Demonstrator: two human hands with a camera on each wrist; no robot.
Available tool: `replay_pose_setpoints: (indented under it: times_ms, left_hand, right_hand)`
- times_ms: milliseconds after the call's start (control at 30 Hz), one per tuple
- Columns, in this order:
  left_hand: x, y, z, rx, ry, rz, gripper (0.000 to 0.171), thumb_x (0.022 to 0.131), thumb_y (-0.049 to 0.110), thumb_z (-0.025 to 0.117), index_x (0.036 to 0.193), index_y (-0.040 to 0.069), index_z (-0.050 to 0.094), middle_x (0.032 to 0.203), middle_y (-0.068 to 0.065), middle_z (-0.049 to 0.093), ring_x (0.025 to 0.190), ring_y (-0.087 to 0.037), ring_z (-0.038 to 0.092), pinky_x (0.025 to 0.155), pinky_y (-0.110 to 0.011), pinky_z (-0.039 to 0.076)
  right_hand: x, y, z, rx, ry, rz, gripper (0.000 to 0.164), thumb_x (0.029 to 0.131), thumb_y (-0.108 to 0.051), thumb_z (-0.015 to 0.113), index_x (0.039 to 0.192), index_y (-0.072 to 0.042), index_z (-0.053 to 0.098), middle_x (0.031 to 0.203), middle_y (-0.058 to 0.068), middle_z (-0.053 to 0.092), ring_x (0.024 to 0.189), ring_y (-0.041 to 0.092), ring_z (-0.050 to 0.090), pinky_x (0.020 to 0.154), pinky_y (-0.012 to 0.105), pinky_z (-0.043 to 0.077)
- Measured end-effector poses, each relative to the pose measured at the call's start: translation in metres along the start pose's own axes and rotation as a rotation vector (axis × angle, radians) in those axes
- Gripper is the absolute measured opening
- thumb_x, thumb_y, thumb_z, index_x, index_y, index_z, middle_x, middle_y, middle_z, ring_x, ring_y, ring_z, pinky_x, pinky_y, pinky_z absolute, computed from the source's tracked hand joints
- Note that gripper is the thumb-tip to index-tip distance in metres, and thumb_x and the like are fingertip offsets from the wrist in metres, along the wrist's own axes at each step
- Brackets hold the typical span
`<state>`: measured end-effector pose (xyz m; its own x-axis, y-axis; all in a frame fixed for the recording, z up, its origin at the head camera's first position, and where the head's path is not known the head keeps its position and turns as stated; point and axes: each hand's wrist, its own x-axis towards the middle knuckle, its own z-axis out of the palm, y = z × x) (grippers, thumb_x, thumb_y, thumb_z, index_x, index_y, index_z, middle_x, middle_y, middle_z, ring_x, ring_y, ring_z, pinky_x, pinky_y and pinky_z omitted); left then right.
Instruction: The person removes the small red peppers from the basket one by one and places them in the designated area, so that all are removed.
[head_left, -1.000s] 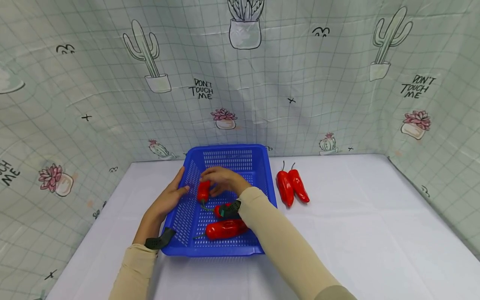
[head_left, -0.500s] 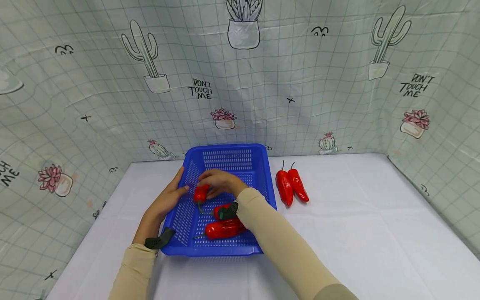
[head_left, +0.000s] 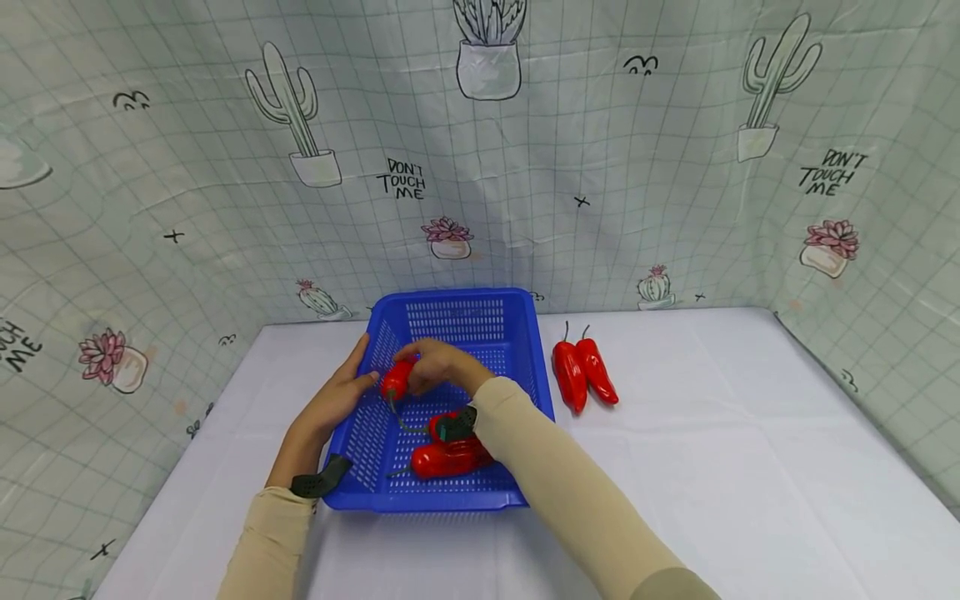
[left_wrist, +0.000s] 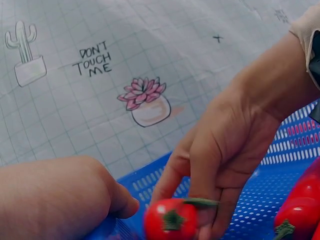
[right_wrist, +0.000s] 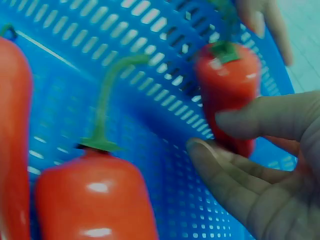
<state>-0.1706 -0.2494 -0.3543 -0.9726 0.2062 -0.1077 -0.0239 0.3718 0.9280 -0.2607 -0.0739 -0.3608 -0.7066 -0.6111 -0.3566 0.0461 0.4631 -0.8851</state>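
Observation:
A blue perforated plastic basket [head_left: 457, 293] stands on the white table. My left hand [head_left: 337, 396] grips its left wall, thumb over the rim and fingers along the outside. Inside the basket, near that wall, my right hand [head_left: 442, 367] holds a red chili pepper [head_left: 394, 382] between thumb and fingers. In the right wrist view this pepper [right_wrist: 230, 75] is tilted with its green stem end up, its lower end partly hidden by the thumb. Two more red peppers lie in the basket: a large one [head_left: 446, 460] in front and another [head_left: 437, 427], mostly covered by the right wrist strap.
Two red chili peppers, a left one [head_left: 570, 379] and a right one [head_left: 597, 375], lie side by side on the white tabletop [head_left: 697, 417], just right of the basket. A cactus-print cloth [head_left: 525, 208] hangs behind the table and at both sides.
My right hand has shifted the held pepper slightly left, toward the basket's left wall, and its stem end has swung left and up. My left hand has stayed in place.

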Motion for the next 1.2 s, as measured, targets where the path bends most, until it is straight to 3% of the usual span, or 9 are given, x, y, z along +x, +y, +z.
replay_pose_setpoints:
  times_ms: [100,300,367,533,700,967,1200]
  left_hand:
    - [0.0,-0.001,0.0,-0.002,-0.003,0.001,0.071,0.102,0.006,0.033,0.157,0.013,-0.011,0.163,-0.022,-0.007,0.146,-0.05,0.015,0.113,-0.06,0.025]
    - [0.001,-0.001,-0.001,-0.003,0.004,0.015,0.07,0.103,0.006,0.033,0.157,0.012,-0.01,0.164,-0.02,-0.008,0.149,-0.043,0.001,0.118,-0.058,0.007]
    - [0.001,-0.001,-0.001,-0.005,0.006,0.011,0.07,0.103,0.006,0.033,0.157,0.013,-0.01,0.164,-0.019,-0.008,0.15,-0.042,0.0,0.119,-0.059,0.005]
    - [0.0,-0.001,0.0,-0.009,0.006,-0.013,0.07,0.103,0.007,0.033,0.157,0.015,-0.01,0.164,-0.018,-0.009,0.149,-0.043,0.004,0.118,-0.059,0.009]
    - [0.001,-0.001,0.0,0.007,0.005,-0.022,0.071,0.103,0.009,0.035,0.158,0.014,-0.01,0.164,-0.018,-0.01,0.149,-0.043,0.0,0.119,-0.059,0.005]
    - [0.002,-0.002,-0.001,0.019,0.007,-0.004,0.071,0.102,0.007,0.035,0.157,0.011,-0.01,0.163,-0.02,-0.01,0.149,-0.043,-0.003,0.118,-0.06,0.003]
    - [0.001,0.0,0.0,0.006,0.009,0.005,0.071,0.102,0.005,0.034,0.157,0.01,-0.01,0.163,-0.02,-0.011,0.149,-0.042,-0.004,0.119,-0.059,0.003]
  right_hand:
    - [0.0,-0.002,0.003,-0.224,0.046,-0.053,0.057,0.079,0.002,0.074,0.133,-0.011,0.06,0.122,0.014,0.06,0.08,0.02,0.064,0.075,0.031,0.059]
    - [0.0,-0.009,0.004,-0.75,0.146,-0.189,0.051,0.078,-0.033,0.083,0.124,-0.02,0.069,0.119,0.003,0.067,0.107,0.018,0.056,0.096,0.033,0.048]
    - [0.0,-0.01,0.003,-0.822,0.162,-0.219,0.05,0.077,-0.037,0.083,0.121,-0.018,0.071,0.114,0.002,0.068,0.106,0.017,0.056,0.098,0.033,0.048]
    - [0.0,-0.008,-0.002,-0.808,0.15,-0.276,0.04,0.081,-0.032,0.081,0.114,-0.011,0.072,0.097,-0.001,0.069,0.084,0.012,0.058,0.08,0.024,0.052]
    - [-0.001,-0.007,-0.009,-0.787,0.234,-0.362,0.031,0.085,-0.026,0.076,0.11,-0.008,0.069,0.091,0.0,0.068,0.075,0.012,0.056,0.069,0.02,0.049]
    - [-0.006,-0.006,-0.025,-0.438,0.316,-0.326,0.049,0.093,-0.032,0.067,0.131,-0.001,0.061,0.107,0.011,0.07,0.081,0.016,0.064,0.071,0.024,0.055]
    - [-0.014,-0.005,-0.039,-0.261,0.367,-0.253,0.044,0.095,-0.031,0.063,0.125,0.002,0.063,0.106,0.016,0.069,0.082,0.021,0.065,0.071,0.028,0.057]
